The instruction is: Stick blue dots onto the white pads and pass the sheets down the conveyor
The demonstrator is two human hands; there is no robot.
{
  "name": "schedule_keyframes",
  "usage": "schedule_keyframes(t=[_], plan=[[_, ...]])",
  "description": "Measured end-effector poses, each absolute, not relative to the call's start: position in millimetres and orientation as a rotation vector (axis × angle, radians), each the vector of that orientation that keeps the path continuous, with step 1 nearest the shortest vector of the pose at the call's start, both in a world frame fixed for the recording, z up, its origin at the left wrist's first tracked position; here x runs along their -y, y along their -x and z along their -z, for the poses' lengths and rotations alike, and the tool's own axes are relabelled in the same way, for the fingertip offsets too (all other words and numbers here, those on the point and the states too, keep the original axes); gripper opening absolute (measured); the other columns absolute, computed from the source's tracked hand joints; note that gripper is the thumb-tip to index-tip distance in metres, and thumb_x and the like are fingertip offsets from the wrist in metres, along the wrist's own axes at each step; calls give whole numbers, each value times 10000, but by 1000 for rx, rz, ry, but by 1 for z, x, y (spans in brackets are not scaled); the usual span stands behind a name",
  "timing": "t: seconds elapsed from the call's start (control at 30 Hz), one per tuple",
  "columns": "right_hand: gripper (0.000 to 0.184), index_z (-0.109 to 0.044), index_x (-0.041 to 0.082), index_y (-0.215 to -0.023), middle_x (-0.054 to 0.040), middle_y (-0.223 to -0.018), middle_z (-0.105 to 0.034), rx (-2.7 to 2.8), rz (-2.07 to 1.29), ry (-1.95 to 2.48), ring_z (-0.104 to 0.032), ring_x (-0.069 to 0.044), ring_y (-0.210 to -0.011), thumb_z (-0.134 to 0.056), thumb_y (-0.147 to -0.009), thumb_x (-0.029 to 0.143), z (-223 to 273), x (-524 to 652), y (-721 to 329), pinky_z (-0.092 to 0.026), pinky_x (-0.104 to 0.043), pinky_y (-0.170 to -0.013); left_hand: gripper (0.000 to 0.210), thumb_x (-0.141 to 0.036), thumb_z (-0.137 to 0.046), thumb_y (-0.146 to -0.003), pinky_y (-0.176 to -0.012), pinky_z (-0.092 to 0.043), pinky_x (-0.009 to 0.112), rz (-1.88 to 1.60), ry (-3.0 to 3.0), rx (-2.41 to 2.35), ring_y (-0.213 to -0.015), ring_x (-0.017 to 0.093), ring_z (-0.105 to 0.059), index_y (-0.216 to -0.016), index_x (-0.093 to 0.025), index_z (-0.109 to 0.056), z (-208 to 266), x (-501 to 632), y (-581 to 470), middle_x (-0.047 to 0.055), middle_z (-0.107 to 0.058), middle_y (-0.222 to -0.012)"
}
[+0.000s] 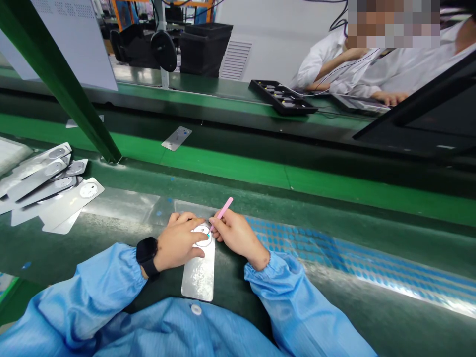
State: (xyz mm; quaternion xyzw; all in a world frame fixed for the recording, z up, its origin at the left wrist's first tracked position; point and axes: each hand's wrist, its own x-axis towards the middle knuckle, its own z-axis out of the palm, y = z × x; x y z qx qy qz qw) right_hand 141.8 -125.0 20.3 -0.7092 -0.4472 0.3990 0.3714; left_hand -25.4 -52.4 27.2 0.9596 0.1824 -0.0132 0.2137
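Note:
A flat silver metal plate (pixel 199 277) lies on the green work surface in front of me, with a round-cornered white part (pixel 201 229) at its far end. My left hand (pixel 178 240), wearing a black watch, lies across the plate's left edge with its fingers stretched out, fingertips at the white part. My right hand (pixel 236 233) pinches slim pink tweezers (pixel 225 207), whose tip points down at the white part. A small blue-green dot shows beside that tip, near my left index finger. Whether the tip touches it, I cannot tell.
A clear sheet with rows of blue dots (pixel 316 243) lies to the right. Several similar plates (pixel 70 203) are piled at the left. One plate (pixel 177 138) lies on the green strip ahead. A slanting green post (pixel 59 79) rises at left. Opposite are a black tray (pixel 282 97) and people in white.

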Motion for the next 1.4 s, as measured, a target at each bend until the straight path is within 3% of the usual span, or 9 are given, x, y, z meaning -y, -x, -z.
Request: schedule_keyframes(t=[0.2,0.3,0.43,0.53,0.7,1.1,1.4], plan=[[111,-518,219,-784,-7,-613,-644,1100,-1008,1836,-620,-161,-509,-534,-861,297,-27,130,-149,-498,-254,-496,313,-421,-741,-760,-900,-323,481,37,-2739,-496,-1188,313,-436,-1033,-278,-686,-28,53,26,58,-564,-1324],[164,-525,219,-770,-40,-675,-648,1231,-702,1856,-632,-194,-616,-491,-888,328,-32,141,-152,-516,-303,-601,330,-430,-746,-753,-910,-316,473,30,-2736,-513,-1192,305,-434,-1037,-278,-677,-25,53,26,54,-561,-1331],[191,-583,197,-837,-91,-858,-641,1687,-390,1769,-631,-217,-809,-405,-906,185,-29,161,-141,-509,-328,-750,392,-418,-770,-729,-921,-314,459,16,-2704,-524,-1193,298,-435,-1055,-243,-638,-23,53,25,51,-560,-1336],[208,-629,181,-975,-98,-934,-630,1978,-373,1859,-641,-207,-785,-441,-894,144,-21,170,-126,-521,-309,-706,425,-383,-774,-730,-915,-321,439,-7,-2673,-536,-1178,287,-446,-1074,-215,-589,-22,53,24,56,-586,-1298],[229,-630,183,-1116,-98,-985,-637,2176,-273,2156,-659,-193,-729,-500,-932,221,-20,172,-111,-515,-282,-624,394,-360,-768,-740,-900,-339,427,-21,-2649,-548,-1156,277,-459,-1025,-195,-551,-25,53,22,48,-602,-1263],[243,-610,166,-1148,-91,-975,-651,2221,-151,2186,-664,-199,-721,-488,-949,235,-16,174,-110,-495,-288,-589,438,-327,-809,-698,-909,-353,410,4,-2656,-528,-1137,279,-460,-978,-183,-505,-28,54,18,67,-598,-1182],[248,-616,193,-1142,-88,-978,-646,2151,-279,2230,-668,-210,-755,-478,-940,236,-19,173,-110,-504,-289,-619,525,-322,-863,-616,-901,-371,424,-14,-2593,-564,-1116,286,-461,-947,-169,-486,-27,50,13,92,-571,-1105]])
